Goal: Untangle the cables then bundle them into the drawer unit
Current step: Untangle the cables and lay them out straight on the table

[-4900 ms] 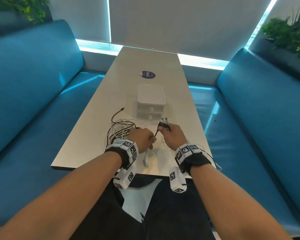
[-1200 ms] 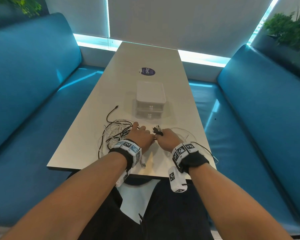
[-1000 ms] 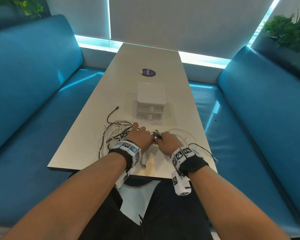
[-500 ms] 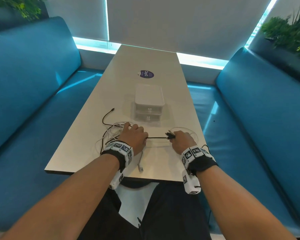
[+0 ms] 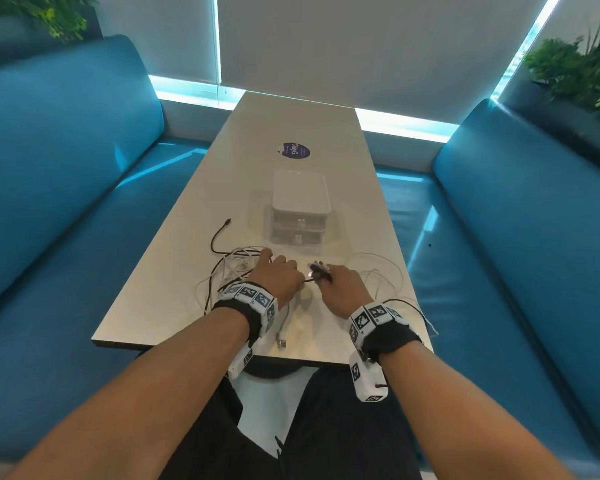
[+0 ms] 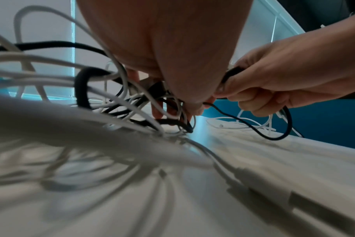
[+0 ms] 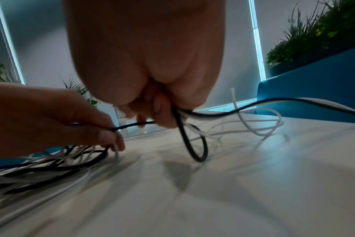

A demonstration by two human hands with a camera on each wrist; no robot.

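A tangle of black and white cables (image 5: 231, 268) lies on the white table (image 5: 174, 271) at my left. My left hand (image 5: 279, 277) rests on the tangle and pinches a thin black cable (image 7: 132, 125) between thumb and finger. My right hand (image 5: 340, 285) grips a bundle of black cable ends (image 5: 319, 270), with loops (image 7: 192, 144) hanging from the fist. The thin black cable runs the short gap between both hands. A white drawer unit (image 5: 300, 209) with two shut drawers stands just beyond the hands.
Loose white cable loops (image 5: 378, 275) lie at the right of the table. A white USB plug (image 5: 282, 342) lies near the front edge. A purple sticker (image 5: 294, 150) marks the far table. Blue benches (image 5: 66, 209) flank both sides.
Half a second ago my hands were spread apart with the black cable stretched between them. They have come back close together, the right hand moving left.
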